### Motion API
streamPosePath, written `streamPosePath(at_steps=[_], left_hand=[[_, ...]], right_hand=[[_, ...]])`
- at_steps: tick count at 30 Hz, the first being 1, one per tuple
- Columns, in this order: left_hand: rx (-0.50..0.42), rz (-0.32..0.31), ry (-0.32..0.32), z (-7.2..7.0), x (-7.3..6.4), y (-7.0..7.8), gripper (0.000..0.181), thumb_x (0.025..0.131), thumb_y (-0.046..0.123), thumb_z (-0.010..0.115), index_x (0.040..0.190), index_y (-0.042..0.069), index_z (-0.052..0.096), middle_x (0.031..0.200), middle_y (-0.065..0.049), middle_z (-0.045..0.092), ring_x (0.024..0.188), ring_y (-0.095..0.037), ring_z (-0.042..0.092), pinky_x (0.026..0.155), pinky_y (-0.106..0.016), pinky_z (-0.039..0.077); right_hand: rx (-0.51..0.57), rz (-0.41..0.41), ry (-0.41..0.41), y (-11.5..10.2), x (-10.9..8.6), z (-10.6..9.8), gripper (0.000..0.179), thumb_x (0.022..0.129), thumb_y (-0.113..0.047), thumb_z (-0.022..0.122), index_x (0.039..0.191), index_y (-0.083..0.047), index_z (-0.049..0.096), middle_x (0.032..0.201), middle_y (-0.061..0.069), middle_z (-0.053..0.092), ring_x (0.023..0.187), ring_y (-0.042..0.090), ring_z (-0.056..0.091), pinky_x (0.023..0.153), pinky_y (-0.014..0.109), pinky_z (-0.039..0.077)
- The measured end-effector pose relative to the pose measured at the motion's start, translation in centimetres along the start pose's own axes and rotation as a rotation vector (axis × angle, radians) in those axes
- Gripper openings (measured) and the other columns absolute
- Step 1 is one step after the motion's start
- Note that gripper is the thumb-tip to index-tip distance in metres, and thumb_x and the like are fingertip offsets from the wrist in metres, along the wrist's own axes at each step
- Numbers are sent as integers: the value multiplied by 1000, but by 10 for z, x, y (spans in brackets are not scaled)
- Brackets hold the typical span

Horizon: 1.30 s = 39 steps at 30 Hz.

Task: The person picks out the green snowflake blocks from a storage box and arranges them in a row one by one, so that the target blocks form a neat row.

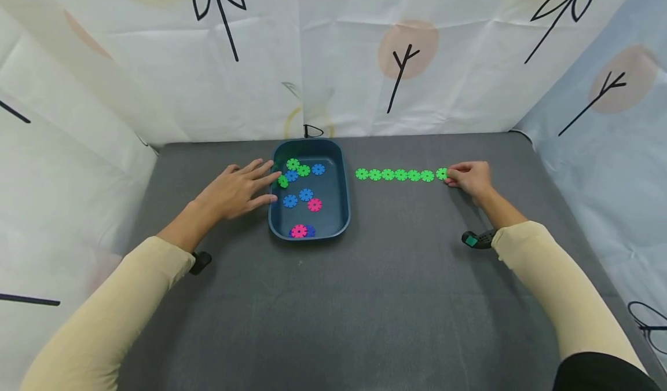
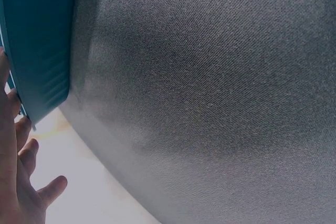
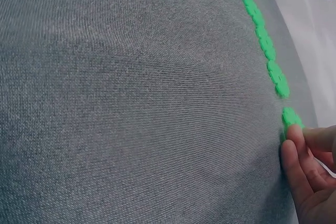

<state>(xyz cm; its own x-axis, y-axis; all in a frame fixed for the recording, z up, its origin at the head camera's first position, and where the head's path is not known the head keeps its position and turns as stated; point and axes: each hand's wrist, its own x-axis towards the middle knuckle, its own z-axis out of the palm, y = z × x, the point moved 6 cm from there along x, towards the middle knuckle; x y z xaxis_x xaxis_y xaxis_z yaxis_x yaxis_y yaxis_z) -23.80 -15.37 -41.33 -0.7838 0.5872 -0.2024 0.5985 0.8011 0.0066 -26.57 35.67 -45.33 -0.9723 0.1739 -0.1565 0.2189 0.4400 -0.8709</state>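
So my right hand (image 1: 471, 179) is over right of centre in the head view, thumb and fingers closed in a pinch on the edge of one green disc (image 1: 441, 174). That disc sits just left of my fingertips, partly covered by them, at the right end of a row of six green discs (image 1: 400, 175). The right wrist view shows a small gap between mine and the nearest one in the row; the others look to be edge to edge.

My left hand (image 1: 237, 188) is left of centre, fingers spread and fairly straight, not gripping anything, with the fingertips at the left rim of the blue tray (image 1: 339, 223). The tray stands between that hand and the row, so it's kinda in the way on that side.

Inside the tray, three more green discs (image 1: 303, 171) are in the upper left part near my fingers, with some blue discs (image 1: 305, 194) around them and lower down. Two pink discs (image 1: 314, 205) are in the lower half, the bottom one lying over something dark blue. Everything's on a grey tabletop (image 1: 312, 310), with a white printed curtain (image 1: 344, 78) across the top of the frame.
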Motion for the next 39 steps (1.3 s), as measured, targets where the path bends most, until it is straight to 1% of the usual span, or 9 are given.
streamPosePath(at_steps=[8,15,20,25,28,30,32,35,39], left_hand=[[-1,7,11,0,-1,0,70,101,57,45,157,17,31,164,-12,21,150,-36,18,112,-64,26],[-1,-6,0,0,0,-1,70,101,56,46,158,18,31,164,-12,21,150,-36,17,112,-65,25],[-4,5,8,0,0,-1,70,101,56,47,157,17,32,164,-13,22,150,-36,18,112,-65,26],[5,14,18,-1,-1,-1,70,101,56,46,157,17,32,164,-13,22,150,-36,19,111,-65,27],[3,12,15,-2,-1,-1,70,101,56,46,157,17,32,164,-13,22,150,-36,18,112,-65,26],[2,14,13,-2,-2,0,70,101,56,46,157,16,33,163,-13,23,150,-37,18,111,-65,26],[1,14,9,-3,-2,0,70,101,56,46,157,16,33,163,-13,23,150,-37,18,111,-65,26],[4,14,8,-2,-2,0,70,101,56,47,157,16,33,163,-14,23,150,-37,19,111,-65,26],[9,9,8,-1,-1,0,71,101,57,46,157,16,32,163,-13,23,150,-37,19,111,-65,27]], right_hand=[[-48,18,-10,-1,2,2,29,97,-3,61,116,19,61,77,-4,67,62,-2,65,64,20,57],[-89,46,-36,-1,1,1,30,96,-5,62,116,18,63,76,-3,68,62,-1,66,64,21,57],[-77,69,-51,-2,0,1,34,98,-8,60,119,18,61,75,-3,68,62,0,66,64,21,58],[-52,105,-50,-6,3,0,41,100,-15,58,124,18,56,74,0,68,62,4,68,64,25,59],[-46,105,-32,-18,7,0,42,100,-17,57,125,17,55,78,3,70,64,8,69,66,28,60],[-46,88,-20,-32,8,2,41,100,-18,56,125,16,56,80,5,70,66,10,70,69,32,60],[-41,61,-27,-49,9,7,40,101,-18,55,123,16,57,83,7,71,68,12,71,73,35,60],[-32,21,-76,-78,8,22,40,102,-18,54,121,16,58,86,9,70,70,14,71,74,34,60],[19,6,-193,-111,7,54,39,103,-18,53,123,15,58,88,10,70,76,16,73,68,26,59]])
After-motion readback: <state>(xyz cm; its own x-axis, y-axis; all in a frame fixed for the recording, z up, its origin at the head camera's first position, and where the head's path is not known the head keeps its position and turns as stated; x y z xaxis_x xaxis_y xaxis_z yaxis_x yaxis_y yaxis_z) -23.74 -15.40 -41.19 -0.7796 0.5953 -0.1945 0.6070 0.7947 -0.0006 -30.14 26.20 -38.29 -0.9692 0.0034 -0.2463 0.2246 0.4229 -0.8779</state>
